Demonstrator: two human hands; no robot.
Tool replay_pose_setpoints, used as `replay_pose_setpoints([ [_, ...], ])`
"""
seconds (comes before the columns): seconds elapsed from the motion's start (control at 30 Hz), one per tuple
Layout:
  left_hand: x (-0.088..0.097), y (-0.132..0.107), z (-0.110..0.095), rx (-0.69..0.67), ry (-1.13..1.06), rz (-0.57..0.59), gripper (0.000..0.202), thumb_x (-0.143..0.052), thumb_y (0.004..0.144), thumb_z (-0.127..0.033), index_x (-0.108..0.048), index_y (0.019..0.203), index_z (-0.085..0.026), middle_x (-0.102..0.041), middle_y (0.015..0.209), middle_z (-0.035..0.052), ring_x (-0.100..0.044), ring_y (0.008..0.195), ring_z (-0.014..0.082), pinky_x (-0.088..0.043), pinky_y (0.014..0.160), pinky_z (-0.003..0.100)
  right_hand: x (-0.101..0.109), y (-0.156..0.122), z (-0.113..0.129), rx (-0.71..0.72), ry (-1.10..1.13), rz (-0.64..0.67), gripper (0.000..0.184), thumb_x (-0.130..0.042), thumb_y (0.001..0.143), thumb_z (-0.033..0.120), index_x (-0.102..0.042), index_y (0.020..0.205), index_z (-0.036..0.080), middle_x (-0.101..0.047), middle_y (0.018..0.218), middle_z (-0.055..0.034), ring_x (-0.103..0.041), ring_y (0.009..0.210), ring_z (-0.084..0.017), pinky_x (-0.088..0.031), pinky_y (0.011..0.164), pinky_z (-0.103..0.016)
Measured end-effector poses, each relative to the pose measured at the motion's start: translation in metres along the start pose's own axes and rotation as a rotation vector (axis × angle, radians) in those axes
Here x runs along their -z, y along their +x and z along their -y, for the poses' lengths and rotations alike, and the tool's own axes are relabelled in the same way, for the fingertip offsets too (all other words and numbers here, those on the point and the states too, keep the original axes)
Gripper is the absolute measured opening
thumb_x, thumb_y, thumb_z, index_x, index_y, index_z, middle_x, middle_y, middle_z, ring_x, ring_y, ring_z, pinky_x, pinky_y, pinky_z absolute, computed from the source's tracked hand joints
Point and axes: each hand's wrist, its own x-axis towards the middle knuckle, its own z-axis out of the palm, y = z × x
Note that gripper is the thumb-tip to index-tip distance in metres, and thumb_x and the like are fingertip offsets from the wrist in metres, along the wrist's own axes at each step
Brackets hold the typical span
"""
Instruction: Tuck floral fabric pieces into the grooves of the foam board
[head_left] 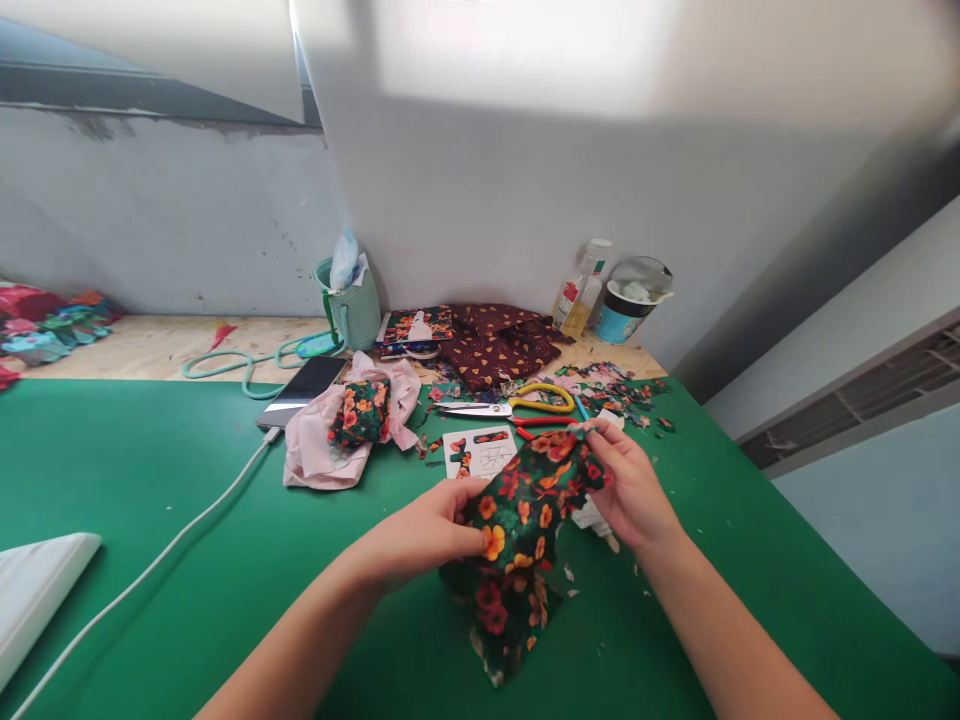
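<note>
Both hands hold a piece of dark green floral fabric (517,540) with red and orange flowers above the green table (150,480). My left hand (427,530) pinches its lower left edge. My right hand (630,490) grips the upper right corner, fingers closed on the cloth. The fabric hangs down towards me, its lower end resting on the table. Just beyond the hands lies a white paper card (480,452) with small fabric bits on it.
Scissors (476,408) and yellow-handled pliers (544,398) lie behind the card among fabric scraps. A pink cloth with a floral bundle (352,425), a phone (304,388) on a white cable, a teal basket (352,305), maroon fabric (495,350), a bottle (581,290) and a tub (626,305) stand further back.
</note>
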Motion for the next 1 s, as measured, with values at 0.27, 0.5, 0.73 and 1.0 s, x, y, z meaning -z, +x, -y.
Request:
replay_pose_setpoints([
  [0.27,0.003,0.001,0.002,0.03,-0.217,-0.065,0.025,-0.07,0.071,-0.023,-0.071,0.095,-0.015,-0.067,0.076,0.0012,-0.057,0.063,0.0101,-0.044,0.064,0.021,0.022,0.013,0.018,0.108,0.129,-0.162,0.028,-0.082,0.061,0.028,-0.06,0.078,0.022,-0.065,0.069,0.0063,-0.06,0.058,-0.009,-0.05,0.053,-0.019],
  [0.5,0.003,0.003,-0.007,-0.078,-0.38,-0.289,0.024,-0.073,0.073,-0.033,-0.067,0.093,-0.02,-0.068,0.082,0.0009,-0.06,0.06,0.0093,-0.044,0.057,0.019,0.01,0.005,0.022,-0.004,0.151,0.045,0.029,-0.072,0.071,0.034,-0.047,0.065,0.022,-0.038,0.053,0.0074,-0.036,0.043,-0.008,-0.036,0.041,-0.021],
  [0.73,0.005,-0.004,-0.016,-0.112,-0.265,-0.264,0.04,-0.072,0.076,-0.038,-0.063,0.112,-0.022,-0.067,0.079,0.0006,-0.056,0.058,0.0077,-0.043,0.057,0.018,0.013,-0.014,0.014,-0.438,-0.393,0.693,0.06,-0.074,0.065,0.051,-0.059,0.114,0.019,-0.051,0.05,0.0075,-0.037,0.039,-0.006,-0.028,0.04,-0.019],
  [1.0,0.003,-0.004,-0.015,-0.191,-0.158,-0.042,0.043,-0.056,0.089,-0.043,-0.057,0.124,-0.018,-0.069,0.073,0.0078,-0.022,0.04,0.0004,-0.013,0.041,0.018,-0.005,-0.023,0.002,-0.086,-0.659,0.741,0.085,-0.082,0.055,0.054,-0.05,0.127,0.023,-0.057,0.122,-0.0076,-0.056,0.078,-0.014,-0.045,0.063,-0.024],
])
